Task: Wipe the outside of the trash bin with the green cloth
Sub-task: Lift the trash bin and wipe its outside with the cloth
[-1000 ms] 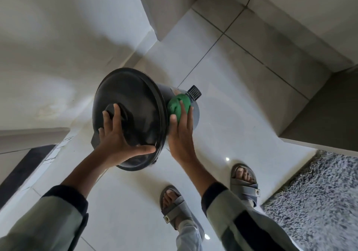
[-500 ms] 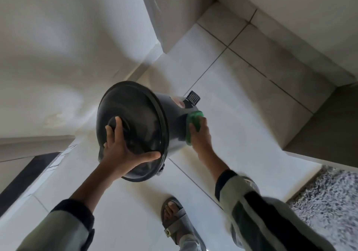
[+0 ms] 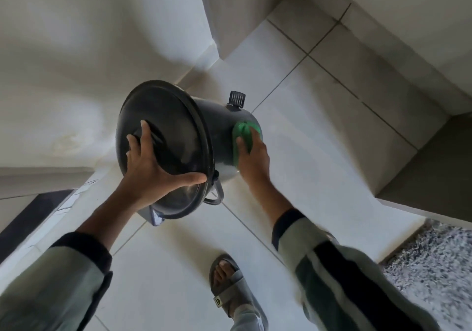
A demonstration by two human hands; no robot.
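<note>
Pale floor tiles (image 3: 319, 136) with dark grout lines spread beneath the person, and nearest the camera a foot in a grey sandal (image 3: 231, 292) stands below the trash bin (image 3: 219, 129). Right of the sandal lies a speckled shaggy rug (image 3: 434, 272). The black bin is tipped on its side above the tiles, its round lid (image 3: 163, 152) facing the camera. The left hand (image 3: 150, 169) lies spread flat on the lid, fingers wide, thumb stretched toward the rim. The right hand (image 3: 252, 159) presses the green cloth (image 3: 244, 136) against the bin's outer wall, fingers over it. A ribbed pedal (image 3: 237, 98) juts from the bin's far end. Beyond it rise white walls (image 3: 89, 49).
</note>
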